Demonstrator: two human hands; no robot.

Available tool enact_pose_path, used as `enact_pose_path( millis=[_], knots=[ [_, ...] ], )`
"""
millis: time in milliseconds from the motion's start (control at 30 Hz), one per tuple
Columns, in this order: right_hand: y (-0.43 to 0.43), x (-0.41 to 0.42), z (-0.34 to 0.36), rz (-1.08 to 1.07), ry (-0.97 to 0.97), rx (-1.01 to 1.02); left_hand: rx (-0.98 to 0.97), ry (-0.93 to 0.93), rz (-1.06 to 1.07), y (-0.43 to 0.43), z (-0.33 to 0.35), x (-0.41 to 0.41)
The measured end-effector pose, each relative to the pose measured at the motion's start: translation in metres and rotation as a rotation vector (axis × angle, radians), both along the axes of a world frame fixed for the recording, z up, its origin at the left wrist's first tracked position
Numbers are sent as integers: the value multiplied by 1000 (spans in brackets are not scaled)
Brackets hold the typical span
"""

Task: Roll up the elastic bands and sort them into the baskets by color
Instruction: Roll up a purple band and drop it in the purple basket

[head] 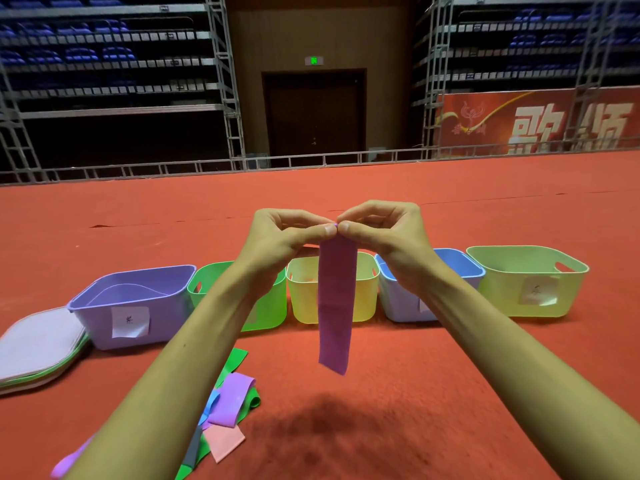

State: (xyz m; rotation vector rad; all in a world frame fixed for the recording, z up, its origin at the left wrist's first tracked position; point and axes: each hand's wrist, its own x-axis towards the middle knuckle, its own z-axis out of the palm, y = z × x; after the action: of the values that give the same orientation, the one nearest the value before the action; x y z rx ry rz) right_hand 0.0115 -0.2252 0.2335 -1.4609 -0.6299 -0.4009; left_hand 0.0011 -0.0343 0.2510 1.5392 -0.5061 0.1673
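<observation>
A purple elastic band [335,303] hangs straight down in front of me, above the red floor. My left hand [287,233] and my right hand [384,230] both pinch its top edge, thumbs and fingertips meeting at the middle. Behind it stands a row of baskets: purple [138,299], green [270,306], yellow [304,292], blue [464,268] and pale green [526,282]. A loose pile of bands [225,414] in green, purple, blue, pink and grey lies on the floor under my left forearm.
A stack of flat pastel lids [38,344] lies left of the purple basket. Red carpet [415,393] stretches all round. A metal rail [311,161] and dark bleachers close off the far side.
</observation>
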Motion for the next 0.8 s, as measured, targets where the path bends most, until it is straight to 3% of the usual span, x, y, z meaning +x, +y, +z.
enact_pose_path(
  millis=[467, 800],
  knots=[
    [9, -6, -1, 16, 57, 90, -41, 58, -22, 0, -2, -6],
    [12, -17, -1, -91, 32, 83, -28, 131, -44, 0, -5, -11]
  ],
)
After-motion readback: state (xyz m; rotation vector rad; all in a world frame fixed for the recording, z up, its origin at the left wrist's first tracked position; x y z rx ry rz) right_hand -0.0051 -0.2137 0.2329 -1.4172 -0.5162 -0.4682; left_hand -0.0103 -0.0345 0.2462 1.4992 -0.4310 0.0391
